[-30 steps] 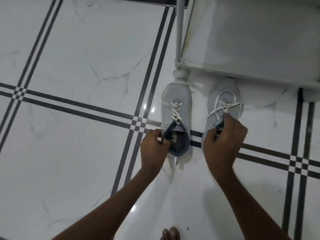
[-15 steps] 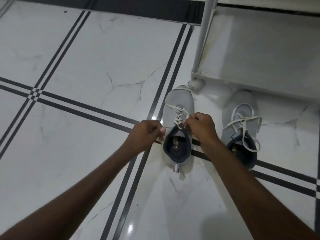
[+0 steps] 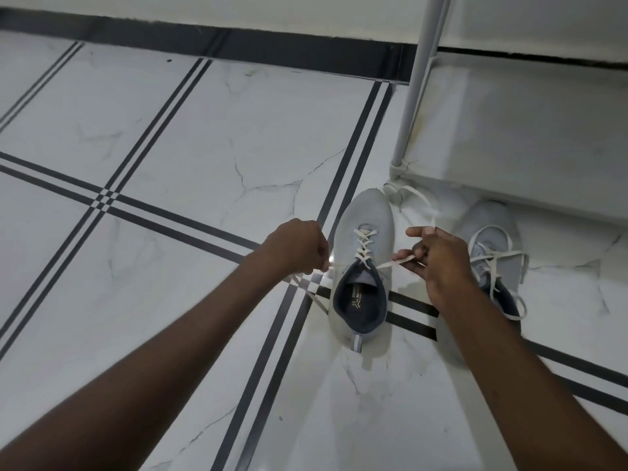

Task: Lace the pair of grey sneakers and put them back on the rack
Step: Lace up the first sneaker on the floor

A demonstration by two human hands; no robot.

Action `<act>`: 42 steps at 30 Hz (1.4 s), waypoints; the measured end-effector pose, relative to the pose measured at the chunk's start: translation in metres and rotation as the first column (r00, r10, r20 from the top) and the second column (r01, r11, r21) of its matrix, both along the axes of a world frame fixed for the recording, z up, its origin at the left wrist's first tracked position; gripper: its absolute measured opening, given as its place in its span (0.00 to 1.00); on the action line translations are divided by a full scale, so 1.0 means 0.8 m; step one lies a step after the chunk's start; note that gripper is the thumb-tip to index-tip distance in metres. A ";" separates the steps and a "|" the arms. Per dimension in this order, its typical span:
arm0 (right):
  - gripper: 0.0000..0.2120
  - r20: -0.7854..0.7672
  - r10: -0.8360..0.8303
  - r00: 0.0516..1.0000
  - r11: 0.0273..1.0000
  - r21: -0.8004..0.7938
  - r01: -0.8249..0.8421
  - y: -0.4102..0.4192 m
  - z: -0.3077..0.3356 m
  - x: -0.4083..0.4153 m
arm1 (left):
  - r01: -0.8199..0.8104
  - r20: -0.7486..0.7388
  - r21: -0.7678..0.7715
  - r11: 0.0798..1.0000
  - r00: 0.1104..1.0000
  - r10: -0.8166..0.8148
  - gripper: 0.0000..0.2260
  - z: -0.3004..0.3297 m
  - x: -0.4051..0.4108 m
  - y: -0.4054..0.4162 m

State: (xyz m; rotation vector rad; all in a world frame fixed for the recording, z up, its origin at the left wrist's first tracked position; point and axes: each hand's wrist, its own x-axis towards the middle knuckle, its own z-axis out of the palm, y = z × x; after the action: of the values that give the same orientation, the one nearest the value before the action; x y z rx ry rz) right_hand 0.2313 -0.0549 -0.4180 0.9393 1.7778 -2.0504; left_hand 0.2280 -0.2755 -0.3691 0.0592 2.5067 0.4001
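Note:
Two grey sneakers with white laces stand on the tiled floor, toes pointing away from me. The left sneaker (image 3: pixel 365 229) sits between my hands. My left hand (image 3: pixel 299 248) is closed on one end of its lace (image 3: pixel 363 248), pulled out to the left. On the other side, my right hand (image 3: pixel 436 256) pinches the other lace end, which loops up past the toe. The right sneaker (image 3: pixel 492 239) stands beside it, partly hidden by my right wrist, its lace lying loose. The white shoe rack (image 3: pixel 530 137) stands just beyond the sneakers.
A white rack post (image 3: pixel 418 86) rises at the left corner of the rack, its foot close to the left sneaker's toe. A dark skirting strip (image 3: pixel 204 39) runs along the wall at the top. White floor tiles with black stripes stretch to the left.
My right hand left the right sneaker and came over to the left one. Both hands have since drawn apart, pulling the lace ends out sideways. The camera has tilted up.

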 end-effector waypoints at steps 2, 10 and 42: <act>0.16 -0.017 0.017 1.000 1.000 0.020 -0.017 -0.002 -0.004 -0.002 | 0.048 -0.009 -0.063 0.997 0.999 -0.049 0.02 0.000 -0.004 0.007; 0.18 -0.042 0.010 0.999 0.955 0.296 0.003 0.000 -0.034 -0.005 | 0.005 -0.171 -0.118 0.993 0.985 -0.025 0.07 -0.041 0.010 -0.019; 0.06 -0.101 0.515 0.851 0.490 0.850 -0.195 -0.003 -0.025 0.057 | -0.331 -0.341 0.080 0.940 0.877 0.338 0.21 -0.083 0.061 -0.015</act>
State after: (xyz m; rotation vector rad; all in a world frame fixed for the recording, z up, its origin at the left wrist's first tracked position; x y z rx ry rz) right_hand 0.2766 -0.0571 -0.4378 0.2628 2.9248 -1.0779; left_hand 0.2764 -0.2878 -0.4356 -0.3310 2.8736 0.5989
